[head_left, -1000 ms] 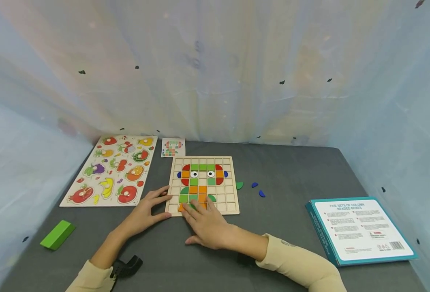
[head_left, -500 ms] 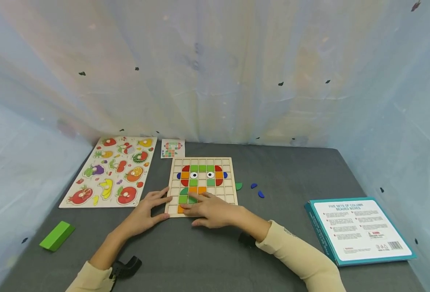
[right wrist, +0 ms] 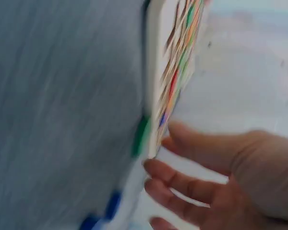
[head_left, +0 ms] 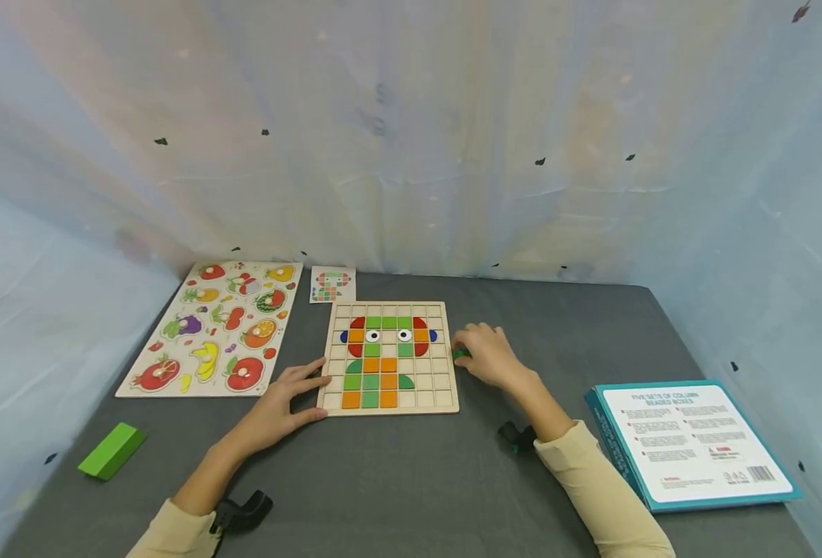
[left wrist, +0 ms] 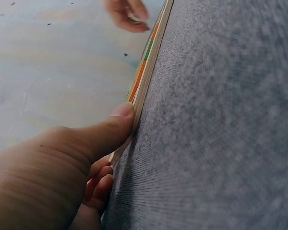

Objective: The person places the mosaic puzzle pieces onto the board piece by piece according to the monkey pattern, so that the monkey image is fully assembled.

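A wooden grid board (head_left: pixel 428 399) bears a figure made of red, green, orange and blue tiles with two eye tiles. My left hand (head_left: pixel 281 407) holds its near left corner, the thumb on the front edge and fingertips along the left side. My right hand (head_left: pixel 489 355) is at the board's right edge, over a green curved tile (head_left: pixel 461 353). In the right wrist view the thumb and fingers are parted, and the green tile (right wrist: pixel 141 135) lies beside the board, outside them. Two blue tiles (right wrist: pixel 114 205) lie nearby, hidden in the head view behind the right hand.
Behind the board lies a small pattern card (head_left: pixel 332 285). A fruit puzzle board (head_left: pixel 208 325) is to the left, with a green block (head_left: pixel 112 451) in front of it. A teal and white box (head_left: pixel 696 442) lies at the right. Curtains hang behind the grey table.
My right hand has left the lower part of the board and moved right to the green tile, uncovering the lower tiles. My left hand stays at the board's corner.
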Action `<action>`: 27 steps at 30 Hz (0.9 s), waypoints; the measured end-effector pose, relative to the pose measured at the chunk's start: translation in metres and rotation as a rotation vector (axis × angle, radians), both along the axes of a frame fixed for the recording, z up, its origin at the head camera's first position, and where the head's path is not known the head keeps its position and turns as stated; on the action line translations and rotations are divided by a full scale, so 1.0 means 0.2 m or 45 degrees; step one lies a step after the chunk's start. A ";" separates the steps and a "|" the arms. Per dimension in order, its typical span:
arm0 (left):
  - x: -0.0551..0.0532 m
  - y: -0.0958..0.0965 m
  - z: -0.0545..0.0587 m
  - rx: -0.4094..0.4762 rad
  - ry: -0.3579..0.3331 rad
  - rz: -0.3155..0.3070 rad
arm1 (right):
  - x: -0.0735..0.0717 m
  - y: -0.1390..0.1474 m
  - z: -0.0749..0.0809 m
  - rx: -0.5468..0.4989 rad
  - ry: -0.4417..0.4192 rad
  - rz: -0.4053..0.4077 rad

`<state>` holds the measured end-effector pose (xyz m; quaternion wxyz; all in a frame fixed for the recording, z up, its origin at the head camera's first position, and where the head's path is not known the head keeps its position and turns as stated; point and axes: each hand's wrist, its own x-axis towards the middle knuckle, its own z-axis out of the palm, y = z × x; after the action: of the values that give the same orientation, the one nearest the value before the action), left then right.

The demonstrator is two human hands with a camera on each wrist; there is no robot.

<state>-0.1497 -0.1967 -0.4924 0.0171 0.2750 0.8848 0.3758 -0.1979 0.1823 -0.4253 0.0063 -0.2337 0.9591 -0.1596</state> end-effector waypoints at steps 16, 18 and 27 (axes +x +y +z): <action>-0.01 -0.01 0.00 0.036 0.011 0.045 | -0.07 0.00 0.03 -0.058 -0.194 0.096; -0.01 -0.01 0.00 0.043 0.016 0.055 | -0.05 -0.05 0.05 -0.111 -0.124 0.072; -0.01 0.00 -0.01 0.033 0.030 0.070 | 0.02 -0.48 0.03 -0.656 -0.545 0.380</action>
<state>-0.1516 -0.1972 -0.4943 -0.0071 0.2552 0.8873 0.3842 -0.1946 0.0859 -0.4193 0.1708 -0.3262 0.8197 -0.4387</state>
